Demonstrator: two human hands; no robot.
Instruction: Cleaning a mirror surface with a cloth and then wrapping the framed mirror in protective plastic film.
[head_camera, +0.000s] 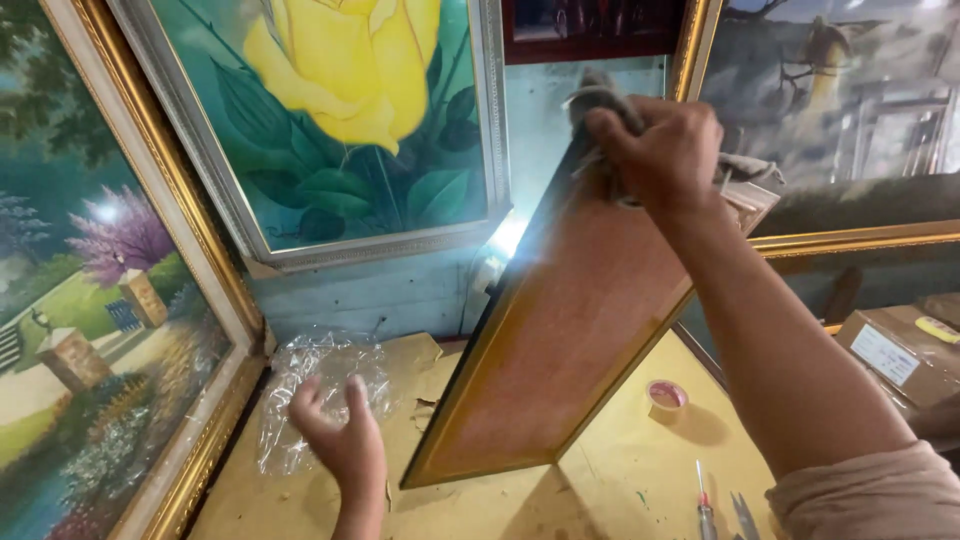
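My right hand grips a grey cloth and presses it on the top end of a long brown board, the back of a frame, which stands tilted on the yellow table. My left hand hovers low over the table, fingers apart, touching or just above a crumpled sheet of clear plastic. It holds nothing.
Framed paintings lean around the table: a garden scene at left, a yellow rose behind, a dark landscape at right. A small tape roll, a screwdriver and scissors lie on the table. Cardboard boxes sit at right.
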